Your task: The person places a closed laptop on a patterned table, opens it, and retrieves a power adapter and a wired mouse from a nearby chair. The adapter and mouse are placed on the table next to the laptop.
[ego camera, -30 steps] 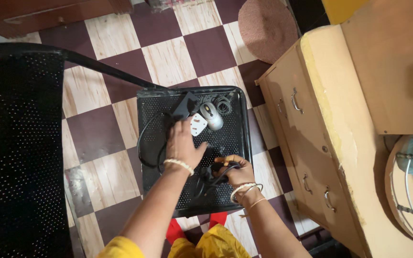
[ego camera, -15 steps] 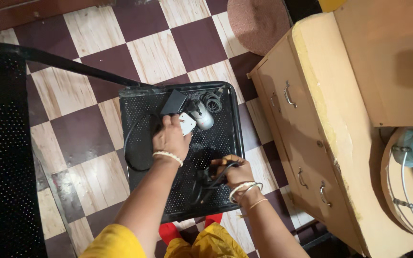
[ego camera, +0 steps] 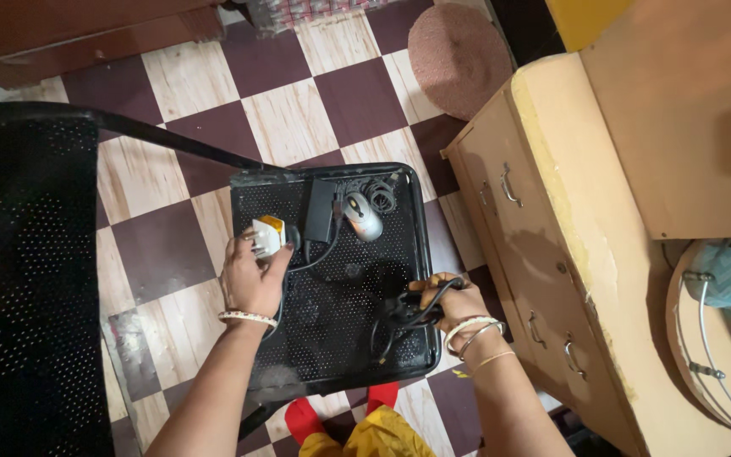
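We look down on a black perforated chair seat [ego camera: 332, 338]. Our left hand [ego camera: 251, 275] grips a white plug [ego camera: 266, 235] at the seat's left edge. Our right hand [ego camera: 454, 305] closes around a bundle of black cable [ego camera: 403, 317] near the right edge. An adapter [ego camera: 319, 210] and mouse [ego camera: 363, 216] lie at the far side. We judge that pulling the hands apart could drag the cable against these and sweep them onto the floor [ego camera: 289, 118].

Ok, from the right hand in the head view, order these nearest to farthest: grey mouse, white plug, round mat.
From the right hand:
1. Grey mouse, up-left on the black seat.
2. White plug, far left, in the left hand.
3. Round mat, on the floor at top.
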